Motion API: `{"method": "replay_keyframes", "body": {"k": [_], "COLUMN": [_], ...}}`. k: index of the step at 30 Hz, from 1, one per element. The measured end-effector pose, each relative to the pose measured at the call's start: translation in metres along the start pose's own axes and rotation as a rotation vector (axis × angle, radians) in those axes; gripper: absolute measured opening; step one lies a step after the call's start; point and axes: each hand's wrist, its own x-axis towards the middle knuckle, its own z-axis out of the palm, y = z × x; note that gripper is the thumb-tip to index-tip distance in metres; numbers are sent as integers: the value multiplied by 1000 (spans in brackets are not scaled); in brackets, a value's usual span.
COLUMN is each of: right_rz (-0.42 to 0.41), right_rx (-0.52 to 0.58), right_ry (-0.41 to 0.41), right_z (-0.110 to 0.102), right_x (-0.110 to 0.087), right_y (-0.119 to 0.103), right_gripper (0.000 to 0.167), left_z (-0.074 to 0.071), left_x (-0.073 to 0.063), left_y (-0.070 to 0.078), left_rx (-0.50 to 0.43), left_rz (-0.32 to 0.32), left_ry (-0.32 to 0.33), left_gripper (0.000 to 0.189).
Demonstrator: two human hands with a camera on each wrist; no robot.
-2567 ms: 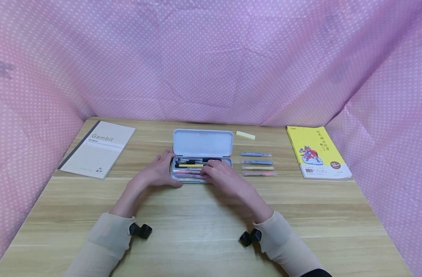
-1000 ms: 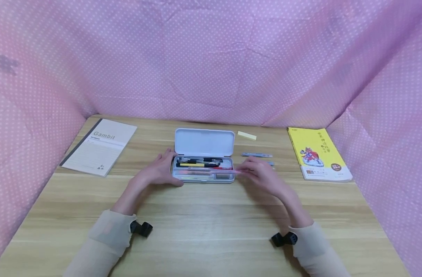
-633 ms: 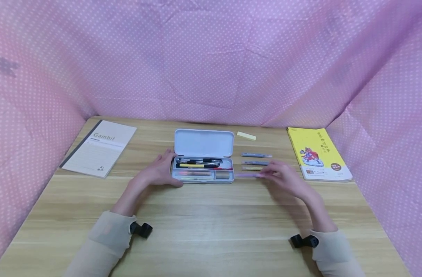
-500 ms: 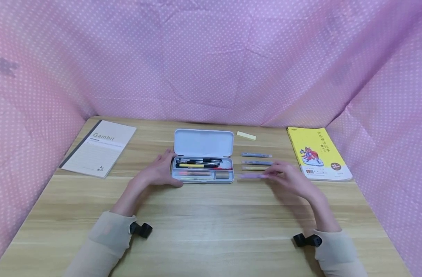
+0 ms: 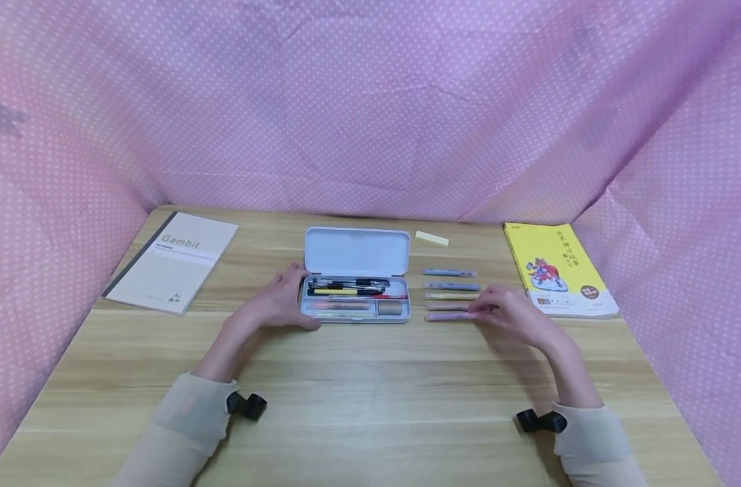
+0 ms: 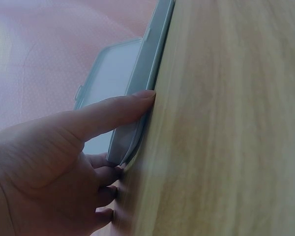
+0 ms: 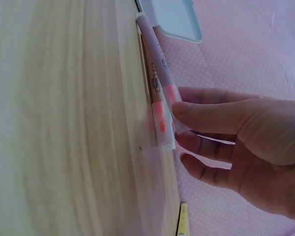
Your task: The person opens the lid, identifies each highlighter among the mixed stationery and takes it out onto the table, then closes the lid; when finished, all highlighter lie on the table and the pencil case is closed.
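Note:
A pale blue pencil case [image 5: 357, 251] stands with its lid raised in the middle of the table. My left hand [image 5: 278, 302] grips its left end, thumb along the front wall [image 6: 132, 110] and fingers round the corner. Black pens [image 5: 352, 283] fill the case's rear compartment; in front lie highlighters [image 5: 343, 306] and a grey-brown block [image 5: 390, 308]. With thumb and fingers, my right hand [image 5: 513, 314] pinches the capped end of a purple highlighter [image 7: 155, 49]. That highlighter lies at the near end of a row, beside a pink highlighter [image 7: 157, 88].
Farther back in the row are a yellow highlighter [image 5: 451, 296] and two blue highlighters [image 5: 448, 273]. Behind them lies a pale yellow strip [image 5: 432, 238]. A Gambit notebook [image 5: 172, 264] lies at left, a yellow book [image 5: 550, 260] at right, and a pink dotted cloth [image 5: 370, 122] surrounds the table.
My right hand has drawn the purple highlighter out of the case, carried it right and lowered it to the near end of the row. My left hand has stayed at the case.

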Motion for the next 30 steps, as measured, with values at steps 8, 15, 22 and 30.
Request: {"method": "replay_keyframes", "body": {"k": [8,15,22,30], "right_rz": [16,19,32,14], "right_rx": [-48,-97,-132,-147], "right_ry": [-24,-30,-28,-19], "right_z": [0,3,6,9], "right_x": [1,3,4,5], "right_y": [-1,-3,-4,-3], "right_gripper": [15,16,15,14], "left_z": [0,-1,0,0], "left_x": [-1,-1,0,0], "left_y": [1,1,1,0], "left_rx": [-5,-11,8,11], "left_rz": [3,10,0,-2], "left_ry": [6,15,5,5], "left_gripper": [108,107,108,109]}}
